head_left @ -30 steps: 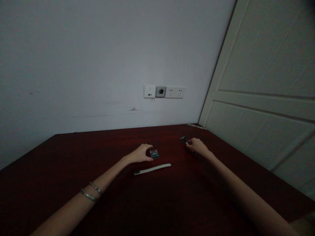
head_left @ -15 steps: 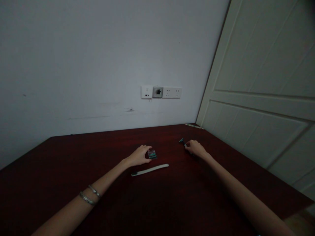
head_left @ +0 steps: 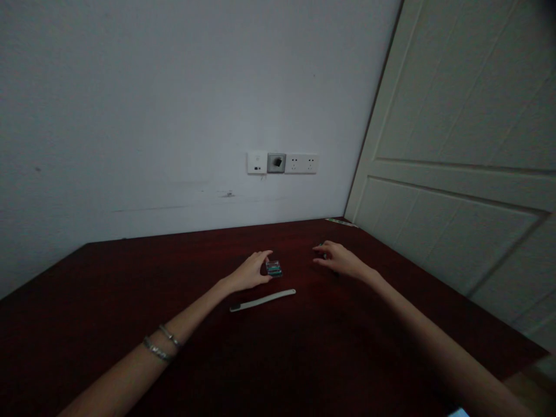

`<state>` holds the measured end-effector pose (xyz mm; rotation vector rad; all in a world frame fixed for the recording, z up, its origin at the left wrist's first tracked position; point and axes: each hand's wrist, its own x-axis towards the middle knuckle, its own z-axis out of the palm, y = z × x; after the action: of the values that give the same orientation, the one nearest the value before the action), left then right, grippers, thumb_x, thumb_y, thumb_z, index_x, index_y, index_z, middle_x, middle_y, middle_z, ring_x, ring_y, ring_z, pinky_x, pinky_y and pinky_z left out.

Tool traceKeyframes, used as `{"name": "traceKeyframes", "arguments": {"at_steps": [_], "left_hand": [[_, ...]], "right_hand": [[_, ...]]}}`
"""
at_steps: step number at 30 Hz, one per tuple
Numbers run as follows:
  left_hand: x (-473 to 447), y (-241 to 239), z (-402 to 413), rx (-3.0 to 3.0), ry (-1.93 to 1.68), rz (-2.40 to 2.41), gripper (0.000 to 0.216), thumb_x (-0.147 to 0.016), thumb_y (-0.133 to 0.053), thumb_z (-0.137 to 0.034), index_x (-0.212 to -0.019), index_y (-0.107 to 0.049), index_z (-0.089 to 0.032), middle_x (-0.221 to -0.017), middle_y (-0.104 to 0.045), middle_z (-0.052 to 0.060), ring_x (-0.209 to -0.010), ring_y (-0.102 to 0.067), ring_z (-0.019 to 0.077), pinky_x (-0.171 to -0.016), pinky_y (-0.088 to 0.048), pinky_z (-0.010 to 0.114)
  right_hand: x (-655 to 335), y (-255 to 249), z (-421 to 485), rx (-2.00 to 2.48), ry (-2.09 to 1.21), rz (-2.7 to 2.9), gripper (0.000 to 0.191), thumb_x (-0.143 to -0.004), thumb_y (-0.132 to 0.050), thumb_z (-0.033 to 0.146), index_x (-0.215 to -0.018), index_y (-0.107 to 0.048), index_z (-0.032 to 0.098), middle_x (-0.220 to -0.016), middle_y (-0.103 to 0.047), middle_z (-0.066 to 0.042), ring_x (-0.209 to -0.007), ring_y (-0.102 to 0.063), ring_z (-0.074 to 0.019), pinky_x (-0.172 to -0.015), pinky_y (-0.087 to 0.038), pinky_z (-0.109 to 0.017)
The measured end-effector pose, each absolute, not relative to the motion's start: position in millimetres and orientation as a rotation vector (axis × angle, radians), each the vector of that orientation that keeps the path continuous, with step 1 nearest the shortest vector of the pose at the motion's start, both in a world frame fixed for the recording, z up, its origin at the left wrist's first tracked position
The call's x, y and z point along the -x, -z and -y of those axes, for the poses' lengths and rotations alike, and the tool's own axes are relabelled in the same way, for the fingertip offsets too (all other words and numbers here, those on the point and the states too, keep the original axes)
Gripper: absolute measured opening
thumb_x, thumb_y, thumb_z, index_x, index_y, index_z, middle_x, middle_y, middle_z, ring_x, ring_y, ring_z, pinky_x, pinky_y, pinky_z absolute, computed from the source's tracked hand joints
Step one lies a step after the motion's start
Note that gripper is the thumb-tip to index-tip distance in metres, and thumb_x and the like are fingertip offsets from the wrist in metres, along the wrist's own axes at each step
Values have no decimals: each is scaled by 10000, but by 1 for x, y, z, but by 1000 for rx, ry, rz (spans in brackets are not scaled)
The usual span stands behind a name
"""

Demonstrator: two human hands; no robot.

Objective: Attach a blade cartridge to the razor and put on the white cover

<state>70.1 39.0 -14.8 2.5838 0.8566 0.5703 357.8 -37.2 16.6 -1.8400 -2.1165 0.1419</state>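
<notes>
My left hand has its thumb and fingers around the left part of a small clear case with teal-green pieces inside. Farther right, my right hand is over the table with its fingers apart. Behind those fingers lies a small razor, mostly hidden, with only bits of its dark and teal head showing. In front of the case rests a thin, pale, slightly curved strip, with a hole at its right end and a dark patch at its left end.
The dark red wooden table meets a pale wall with several sockets and switches. A white panelled door stands along the right side. A patterned strip lies at the far right corner. A pale blue object shows at the bottom edge.
My left hand has slid slightly right with the clear case. The right hand has let go of the razor's handle; its fingers have spread and moved forward and left over it.
</notes>
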Motion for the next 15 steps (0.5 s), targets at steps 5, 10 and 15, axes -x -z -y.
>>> {"name": "traceKeyframes", "arguments": {"at_steps": [5,10,15], "left_hand": [[-91,-5,-12,-2639,-542,-716,689,-682,-632,-306,-1289,-357,-130,-1119,-528,117,-1024,-492,245,-905,-389,382],[-102,-14,7,-2657,-544,-635,720,-681,-632,-300,-1309,-310,-154,-1177,-505,123,-1055,-479,261,-913,-378,397],[-104,-11,10,-2630,-539,-634,760,-687,-632,-316,-1328,-266,-134,-1141,-521,126,-1050,-485,254,-923,-374,391]], "right_hand": [[-323,-31,56,1483,-334,2365,725,-677,-639,512,-1305,-423,221,-1173,-491,-97,-1029,-518,-227,-888,-404,-358],[-312,-32,64,1344,-437,2443,772,-613,-705,481,-1277,-410,222,-1189,-452,-88,-1048,-495,-226,-906,-393,-377],[-312,-32,65,1376,-407,2426,513,-672,-671,439,-1091,-506,192,-1103,-473,-69,-939,-521,-196,-836,-422,-356]]}}
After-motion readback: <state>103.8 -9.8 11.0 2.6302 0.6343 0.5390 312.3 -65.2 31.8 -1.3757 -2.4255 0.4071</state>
